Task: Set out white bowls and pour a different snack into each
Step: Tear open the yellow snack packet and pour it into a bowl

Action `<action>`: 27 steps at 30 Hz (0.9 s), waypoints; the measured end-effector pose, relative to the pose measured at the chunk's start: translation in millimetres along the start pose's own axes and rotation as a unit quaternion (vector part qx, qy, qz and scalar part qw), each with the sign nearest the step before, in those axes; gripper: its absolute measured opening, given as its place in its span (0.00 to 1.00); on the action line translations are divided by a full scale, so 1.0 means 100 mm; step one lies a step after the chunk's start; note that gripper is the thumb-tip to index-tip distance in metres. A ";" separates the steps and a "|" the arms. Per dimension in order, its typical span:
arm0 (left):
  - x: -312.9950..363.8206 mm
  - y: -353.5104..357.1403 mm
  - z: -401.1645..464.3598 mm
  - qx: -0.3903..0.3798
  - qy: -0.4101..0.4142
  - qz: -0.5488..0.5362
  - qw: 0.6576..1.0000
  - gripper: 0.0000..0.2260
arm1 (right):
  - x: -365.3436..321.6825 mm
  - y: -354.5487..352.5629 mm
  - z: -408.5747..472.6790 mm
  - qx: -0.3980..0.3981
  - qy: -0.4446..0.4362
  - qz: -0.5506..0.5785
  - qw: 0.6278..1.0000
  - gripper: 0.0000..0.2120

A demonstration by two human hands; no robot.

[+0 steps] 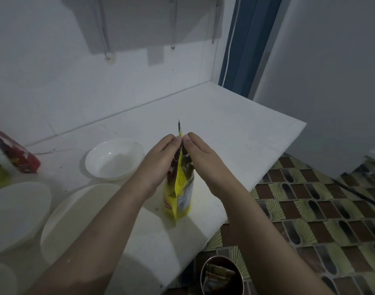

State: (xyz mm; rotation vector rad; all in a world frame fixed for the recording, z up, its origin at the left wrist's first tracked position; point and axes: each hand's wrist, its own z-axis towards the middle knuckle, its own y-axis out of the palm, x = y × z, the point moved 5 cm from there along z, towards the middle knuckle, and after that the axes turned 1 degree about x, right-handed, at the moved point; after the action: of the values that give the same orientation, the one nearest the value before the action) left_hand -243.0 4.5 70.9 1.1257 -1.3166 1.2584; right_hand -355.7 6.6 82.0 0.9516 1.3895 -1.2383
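Yellow snack bag (179, 188) stands upright on white surface (235, 124), w/ one white bowl (114, 159) just left of it, nothing in it. Left hand (161, 160) & right hand (201, 158) each pinch bag's top edge, grip tight, fingertips almost touching.

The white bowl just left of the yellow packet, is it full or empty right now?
Empty. The white bowl shows only its bare, glossy inside, with no snack in it.
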 end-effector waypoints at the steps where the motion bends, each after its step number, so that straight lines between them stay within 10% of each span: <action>1: 0.00 -0.02 0.01 0.001 0.003 0.001 1.000 0.14 | -0.01 0.00 0.00 -0.006 -0.006 -0.001 1.000 0.15; 14: 0.03 -0.05 0.05 -0.005 0.019 0.038 0.999 0.12 | 0.06 0.01 0.08 -0.017 0.031 -0.017 0.999 0.21; 27: 0.18 -0.01 0.05 0.029 0.169 0.072 0.983 0.09 | -0.27 -0.10 0.14 0.029 -0.143 -0.187 0.972 0.11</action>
State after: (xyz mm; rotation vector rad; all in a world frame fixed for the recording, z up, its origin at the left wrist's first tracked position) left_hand -243.8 -0.3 88.7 0.8209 -1.1246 1.5267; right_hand -358.1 -6.9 110.9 0.5330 1.3419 -1.6342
